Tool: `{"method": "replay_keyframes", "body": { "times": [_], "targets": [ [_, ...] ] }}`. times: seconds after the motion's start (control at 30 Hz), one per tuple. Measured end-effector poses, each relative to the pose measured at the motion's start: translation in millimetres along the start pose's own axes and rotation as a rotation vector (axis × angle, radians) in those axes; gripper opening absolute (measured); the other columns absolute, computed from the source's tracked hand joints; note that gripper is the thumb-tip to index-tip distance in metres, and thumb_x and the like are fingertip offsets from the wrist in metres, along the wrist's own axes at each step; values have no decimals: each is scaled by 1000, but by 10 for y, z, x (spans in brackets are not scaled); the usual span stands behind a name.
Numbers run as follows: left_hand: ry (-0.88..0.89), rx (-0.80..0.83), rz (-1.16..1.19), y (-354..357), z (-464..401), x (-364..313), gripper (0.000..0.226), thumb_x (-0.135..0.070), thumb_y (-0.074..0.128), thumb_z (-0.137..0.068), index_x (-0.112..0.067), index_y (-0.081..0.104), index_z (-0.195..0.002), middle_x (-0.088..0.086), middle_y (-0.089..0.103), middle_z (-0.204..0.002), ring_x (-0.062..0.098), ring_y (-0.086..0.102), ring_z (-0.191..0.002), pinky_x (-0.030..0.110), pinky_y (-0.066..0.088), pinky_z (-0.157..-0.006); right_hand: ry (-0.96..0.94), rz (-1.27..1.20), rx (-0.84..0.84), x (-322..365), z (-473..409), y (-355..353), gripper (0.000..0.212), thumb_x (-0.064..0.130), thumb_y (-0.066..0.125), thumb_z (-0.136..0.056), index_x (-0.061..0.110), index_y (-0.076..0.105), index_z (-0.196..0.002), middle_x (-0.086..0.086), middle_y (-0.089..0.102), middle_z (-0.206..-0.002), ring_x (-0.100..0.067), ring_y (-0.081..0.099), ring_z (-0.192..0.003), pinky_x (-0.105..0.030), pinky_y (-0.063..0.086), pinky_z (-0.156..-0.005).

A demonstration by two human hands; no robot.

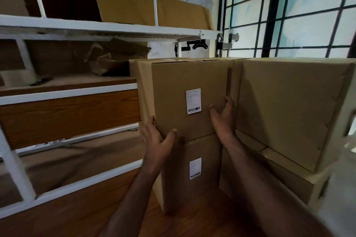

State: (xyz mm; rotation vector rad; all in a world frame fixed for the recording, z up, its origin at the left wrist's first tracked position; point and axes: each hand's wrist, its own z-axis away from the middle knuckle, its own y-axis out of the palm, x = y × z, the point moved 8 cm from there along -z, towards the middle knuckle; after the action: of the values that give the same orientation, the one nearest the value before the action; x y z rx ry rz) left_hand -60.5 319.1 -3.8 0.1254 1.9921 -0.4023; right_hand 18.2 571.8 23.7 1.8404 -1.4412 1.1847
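Now the person stands just to the right of the white rack [77, 94] and takes the top box [173, 86] with both hands. This box sits on a lower box [177, 179] of the same width, right beside the rack's end. A big box [285, 106] stands on its side away from the rack, nearly touching it.

The left hand [158, 140] grips the corner nearest the rack. Its fingers [152, 119] curl round the side and the thumb presses on the front. The right hand [223, 119] hooks its fingers [229, 100] into the narrow gap beside the big box, thumb flat on the front.

I think the step is to pull the box forward and lift it off. To do it well, both hands should go lower, under the bottom edge, because smooth cardboard can slip from a side grip. The right fingers have little room, so it is better to first slide the box a little toward the person, away from the rack's back. Then the lift should go straight, so the lower box does not move with it.
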Motion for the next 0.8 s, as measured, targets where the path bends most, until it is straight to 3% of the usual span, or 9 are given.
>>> {"method": "replay_keyframes", "body": {
  "times": [0.1, 0.2, 0.3, 0.47, 0.57, 0.7, 0.73, 0.8],
  "targets": [
    [-9, -8, 34, -126, 39, -12, 97, -55, 60, -74, -24, 15, -155, 1, 25, -152, 22, 28, -141, 48, 34, -117, 7, 28, 6, -60, -11, 31, 87, 65, 48, -69, 18, 43, -142, -10, 53, -139, -31, 52, -126, -50, 44, -104],
    [-23, -39, 125, -273, 120, -43, 94, -47, 67, -87, -28, 6, -157, -1, 21, -157, 23, 30, -143, 50, 39, -114, -33, 54, 23, 166, 203, -52, 69, 59, 50, -77, 19, 52, -134, -12, 49, -137, -34, 51, -123, -51, 45, -103],
    [-4, -99, 195, -452, 267, -125, 94, -51, 66, -79, -37, 11, -155, -3, 28, -154, 22, 37, -139, 51, 44, -111, -129, 13, -2, 388, 411, -171, 65, 57, 49, -75, 18, 54, -126, -12, 52, -128, -33, 56, -113, -50, 49, -96],
    [1, -221, 335, -833, 634, -256, 76, -43, 69, -86, -39, 24, -148, 0, 37, -150, 24, 46, -133, 53, 48, -106, -219, -160, 52, 828, 876, -263, 49, 34, 63, -86, 10, 49, -127, -2, 60, -114, -20, 62, -100, -31, 50, -82],
    [2, -310, 335, -1231, 949, -274, 84, -57, 65, -76, -45, 25, -149, -3, 42, -148, 21, 48, -133, 51, 48, -106, -276, -260, 115, 1085, 1231, -163, 50, 37, 60, -87, 8, 49, -126, -3, 61, -113, -15, 61, -95, -22, 49, -77],
    [16, -451, 298, -1795, 1465, -303, 72, -36, 63, -95, -40, 21, -153, -6, 44, -147, 16, 49, -132, 42, 48, -107, -309, -344, 190, 1361, 1760, 118, 60, 42, 57, -86, 2, 48, -131, -5, 58, -118, -14, 56, -102, 1, 37, -77],
    [16, -477, 289, -1925, 1569, -289, 69, -32, 61, -97, -39, 21, -152, -5, 45, -147, 16, 50, -131, 41, 48, -106, -295, -356, 203, 1396, 1913, 179, 61, 41, 57, -87, 2, 48, -133, -6, 57, -121, -14, 55, -105, 0, 37, -80],
    [9, -526, 270, -2185, 1742, -245, 63, -28, 59, -99, -39, 24, -150, -2, 46, -147, 18, 51, -130, 36, 50, -102, -267, -375, 216, 1415, 2193, 311, 62, 44, 57, -88, 6, 47, -136, -7, 57, -128, -16, 55, -110, -14, 43, -87]
  ]
}}
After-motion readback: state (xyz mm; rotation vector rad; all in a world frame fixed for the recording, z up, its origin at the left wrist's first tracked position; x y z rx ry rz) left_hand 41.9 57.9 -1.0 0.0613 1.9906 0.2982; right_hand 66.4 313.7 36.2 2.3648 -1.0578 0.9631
